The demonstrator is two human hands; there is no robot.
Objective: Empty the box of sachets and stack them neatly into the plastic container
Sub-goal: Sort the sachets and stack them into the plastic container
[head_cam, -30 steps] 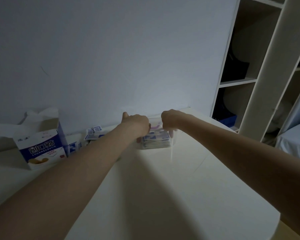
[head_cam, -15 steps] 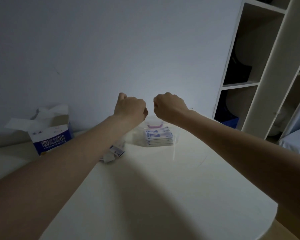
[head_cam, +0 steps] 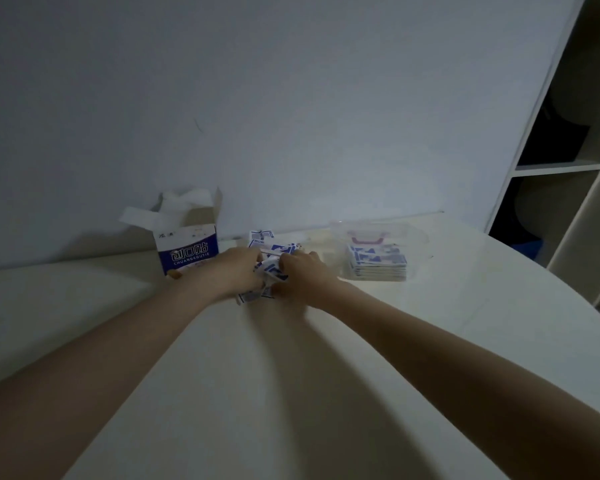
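A: Status check — where do the sachets stand?

B: Two lots. One neat stack of sachets (head_cam: 378,263) sits inside the clear plastic container (head_cam: 420,237), right of centre on the worktop (head_cam: 326,393). A loose pile of sachets (head_cam: 272,261) lies on the worktop between the box (head_cam: 187,252) and the container, apart from both.

A: The box?

B: Upright at the back left, top flaps open. Its inside is not visible from this angle, so I cannot tell whether it is emptied. Judged from the pile beside it, most of the contents look tipped out.

A: Hands?

B: Both are down in the loose pile. The left hand (head_cam: 238,271) has its fingers curled onto the sachets; the right hand (head_cam: 303,271) likewise, fingers bent round the near edge of the pile. Each appears to be gripping or gathering sachets — the picture is dim and slightly blurred, so the exact pinch is not readable.

A: Progress estimate?

B: Partway. Some sachets are stacked in the container; the loose pile is left to square up and transfer. Container lid is not identifiable.
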